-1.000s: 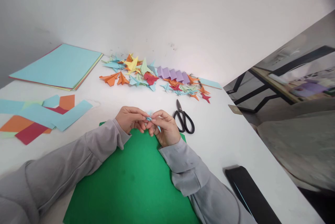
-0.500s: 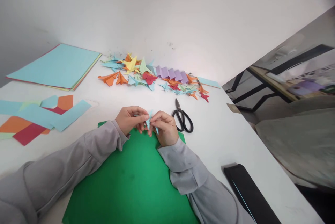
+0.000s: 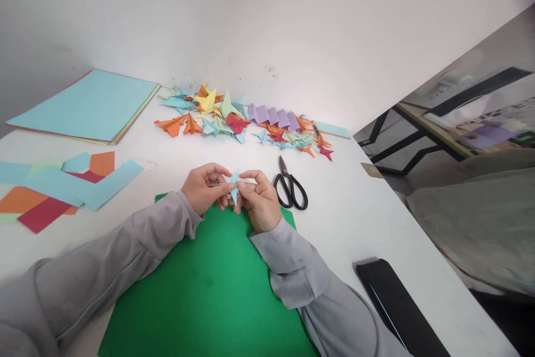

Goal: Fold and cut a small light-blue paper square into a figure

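Left hand (image 3: pixel 204 189) and right hand (image 3: pixel 262 200), barely open, pinch a star (image 3: pixel 234 180), long tip toward the mat's (image 3: pixel 204 290) near edge, scissors (image 3: pixel 291 187) rightward

Matt paper formed the creased lt-blue star (image 3: pixel 234 179) & flat stacked sheets (image 3: pixel 86 106), while grey sleeves (image 3: pixel 104 268) showed soft, wrinkled cloth; scissors (image 3: pixel 285 172) paired dark metal blades w/ smooth, plastic-looking blk handles; green mat (image 3: pixel 209 284) looked smooth & matt, ditto white tabletop (image 3: pixel 334 212)

blk scissors (image 3: pixel 286 174), flat blk obj. (image 3: pixel 395 304)
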The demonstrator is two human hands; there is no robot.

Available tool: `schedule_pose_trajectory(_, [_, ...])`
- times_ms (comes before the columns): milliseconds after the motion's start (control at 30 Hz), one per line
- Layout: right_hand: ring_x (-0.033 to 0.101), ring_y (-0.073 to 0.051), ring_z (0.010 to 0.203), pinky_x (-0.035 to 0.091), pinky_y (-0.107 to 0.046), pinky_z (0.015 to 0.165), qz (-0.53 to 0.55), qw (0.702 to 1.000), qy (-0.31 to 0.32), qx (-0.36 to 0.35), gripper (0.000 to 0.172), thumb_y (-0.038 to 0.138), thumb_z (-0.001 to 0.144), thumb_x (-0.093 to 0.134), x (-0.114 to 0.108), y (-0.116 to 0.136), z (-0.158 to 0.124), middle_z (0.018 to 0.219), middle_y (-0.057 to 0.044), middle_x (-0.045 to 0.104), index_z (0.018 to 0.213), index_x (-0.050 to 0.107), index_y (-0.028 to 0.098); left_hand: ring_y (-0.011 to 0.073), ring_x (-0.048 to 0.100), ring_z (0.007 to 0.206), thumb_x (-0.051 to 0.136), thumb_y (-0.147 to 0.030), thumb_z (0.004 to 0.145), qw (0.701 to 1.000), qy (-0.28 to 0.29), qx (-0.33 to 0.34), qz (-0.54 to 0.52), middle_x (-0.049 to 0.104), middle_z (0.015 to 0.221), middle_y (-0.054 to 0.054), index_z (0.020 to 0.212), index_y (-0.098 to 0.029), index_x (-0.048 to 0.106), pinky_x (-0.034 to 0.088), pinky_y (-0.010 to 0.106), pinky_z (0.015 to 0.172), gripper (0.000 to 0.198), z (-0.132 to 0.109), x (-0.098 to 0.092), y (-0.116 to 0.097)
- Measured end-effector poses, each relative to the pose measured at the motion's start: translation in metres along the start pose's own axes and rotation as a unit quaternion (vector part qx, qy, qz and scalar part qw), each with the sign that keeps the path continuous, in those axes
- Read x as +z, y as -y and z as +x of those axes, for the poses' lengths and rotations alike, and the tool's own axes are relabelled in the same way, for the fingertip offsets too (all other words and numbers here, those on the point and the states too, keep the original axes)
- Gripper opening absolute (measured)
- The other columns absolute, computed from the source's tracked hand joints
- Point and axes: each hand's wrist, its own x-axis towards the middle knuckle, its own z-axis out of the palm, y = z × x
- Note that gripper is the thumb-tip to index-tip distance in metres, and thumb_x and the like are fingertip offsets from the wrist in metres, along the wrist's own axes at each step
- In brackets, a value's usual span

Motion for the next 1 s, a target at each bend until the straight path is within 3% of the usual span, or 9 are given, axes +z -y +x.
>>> schedule_pose_trajectory(300, [0.046, -0.007, 0.031, 0.033, -0.016, 0.032, -0.014, 1.000, 0.000, -0.027, 0.025, 0.035, 0.073, 0.062, -0.0011, -0.0022, -0.0007, 0.041, 0.011, 0.054, 0.082, 0.042, 0.022, 0.0101, 0.055, 0.038, 0.071, -0.021, 0.060, 1.000, 0.015, 0.023, 0.011, 0.056, 0.052, -0.005, 0.088, -0.011, 0.053, 0.047, 0.022, 0.037, 0.035, 0.0006, -0.0017, 0.0033])
schedule_pose_trajectory(500, [0.043, -0.007, 0.031, 0.030, -0.017, 0.033, -0.054, 0.998, 0.004, -0.035, 0.030, 0.040, 0.072, 0.062, 0.0007, 0.0005, -0.0013, 0.041, 0.011, 0.052, 0.086, 0.042, 0.022, 0.0117, 0.057, 0.040, 0.075, -0.026, 0.056, 0.999, 0.021, -0.003, -0.026, 0.057, 0.052, -0.004, 0.089, -0.011, 0.054, 0.048, 0.023, 0.038, 0.041, 0.0004, -0.0008, 0.0025])
schedule_pose_trajectory(700, [0.041, -0.007, 0.033, 0.030, -0.017, 0.035, -0.062, 0.997, -0.001, -0.049, 0.027, 0.038, 0.074, 0.061, 0.0020, 0.0029, -0.0025, 0.042, 0.011, 0.052, 0.086, 0.042, 0.022, 0.0134, 0.057, 0.040, 0.071, -0.043, 0.059, 0.990, 0.033, -0.108, -0.089, 0.057, 0.044, 0.001, 0.070, -0.011, 0.054, 0.047, 0.022, 0.037, 0.038, 0.0020, -0.0008, 0.0003])
schedule_pose_trajectory(867, [0.043, -0.007, 0.033, 0.030, -0.017, 0.035, -0.070, 0.996, -0.014, -0.049, 0.029, 0.039, 0.073, 0.061, 0.0022, 0.0037, -0.0034, 0.041, 0.011, 0.052, 0.086, 0.041, 0.022, 0.0107, 0.053, 0.035, 0.072, -0.042, 0.057, 0.992, 0.066, -0.105, -0.025, 0.059, 0.047, 0.003, 0.058, -0.009, 0.056, 0.043, 0.021, 0.032, 0.037, 0.0035, -0.0022, 0.0018])
schedule_pose_trajectory(1000, [0.045, -0.008, 0.033, 0.032, -0.016, 0.034, -0.046, 0.998, -0.026, -0.036, 0.030, 0.043, 0.073, 0.061, 0.0001, 0.0006, -0.0011, 0.040, 0.010, 0.051, 0.084, 0.043, 0.022, 0.0105, 0.052, 0.033, 0.075, -0.040, 0.053, 0.994, 0.057, -0.093, -0.019, 0.058, 0.047, 0.002, 0.056, -0.009, 0.058, 0.042, 0.021, 0.029, 0.036, 0.0031, -0.0022, 0.0022])
